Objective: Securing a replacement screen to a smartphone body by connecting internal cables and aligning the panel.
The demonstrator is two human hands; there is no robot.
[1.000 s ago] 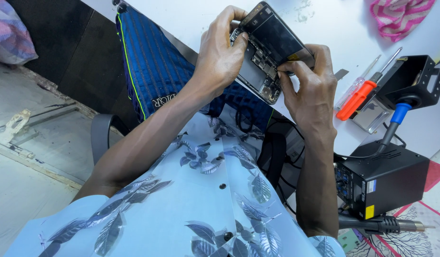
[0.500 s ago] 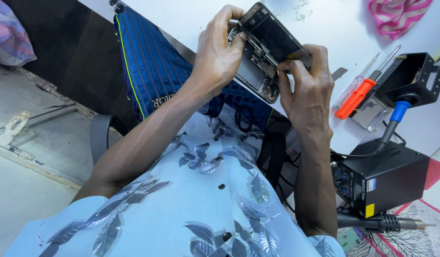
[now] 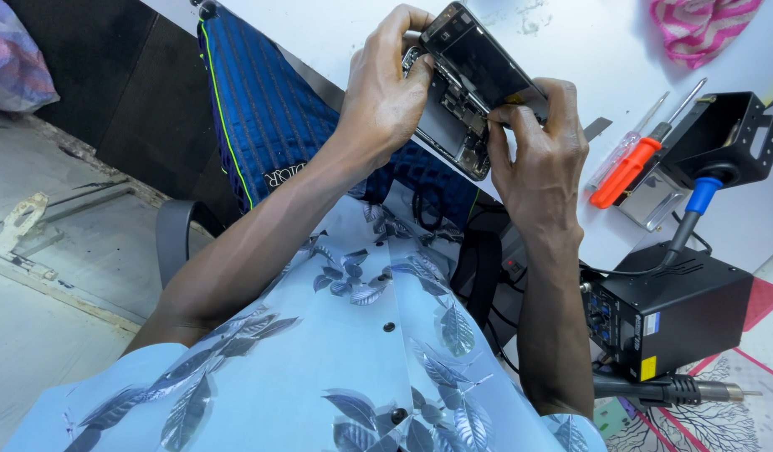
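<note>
The left hand [image 3: 386, 100] and right hand [image 3: 541, 146] hold an opened smartphone [image 3: 466, 92] in the air above the near edge of the white desk [image 3: 570, 42]. The left hand's fingers wrap the phone body from the left side, thumb pressed on its edge; the right hand's fingers pinch the lower corner of the dark screen panel [image 3: 483, 54], which stands tilted up and away from the body. Circuit boards and internal parts show in the gap, so the panel is already lifted free along one side; whether any cable joins the two halves cannot be told. To the right on the desk lie an orange-handled screwdriver [image 3: 625, 172] and a clear-handled one [image 3: 621, 151], untouched. A black soldering station [image 3: 679, 314] sits nearer, right of the person, and a pink striped cloth [image 3: 700, 25] lies at the far right.
</note>
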